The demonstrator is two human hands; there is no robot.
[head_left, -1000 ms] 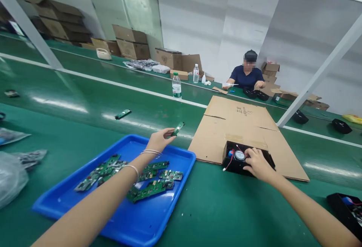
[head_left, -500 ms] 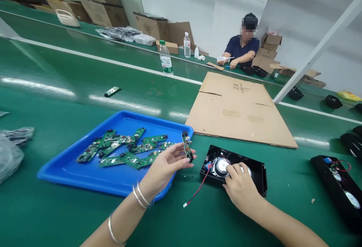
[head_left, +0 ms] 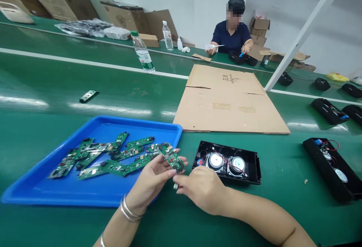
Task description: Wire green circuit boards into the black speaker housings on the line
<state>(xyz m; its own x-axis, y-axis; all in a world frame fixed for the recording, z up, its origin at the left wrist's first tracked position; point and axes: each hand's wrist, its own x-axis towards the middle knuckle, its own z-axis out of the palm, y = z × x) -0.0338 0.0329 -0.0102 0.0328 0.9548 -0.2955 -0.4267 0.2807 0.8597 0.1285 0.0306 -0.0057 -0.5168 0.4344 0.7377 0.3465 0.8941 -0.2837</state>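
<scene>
My left hand (head_left: pixel 158 175) holds a green circuit board (head_left: pixel 172 157) by its edges, tilted, over the right side of the blue tray (head_left: pixel 36 190). Close beside it, my right hand (head_left: pixel 202 186) pinches a small white connector (head_left: pixel 175 186) between thumb and finger. Just beyond the right hand lies an open black speaker housing (head_left: pixel 249 160) with two round speakers (head_left: pixel 216 161) and red and black wires across them. Several green boards (head_left: pixel 113 167) are scattered in the tray.
A flat cardboard sheet (head_left: pixel 226 107) lies behind the housing. Another black housing (head_left: pixel 330 167) is at the right. One board (head_left: pixel 88 96) and a water bottle (head_left: pixel 143 55) stand farther back. A person (head_left: pixel 232 32) works across the table.
My right hand has moved left from the speakers to the connector near the board. My left hand has tilted the board. The view has shifted somewhat, and the person's hand has moved to a black part.
</scene>
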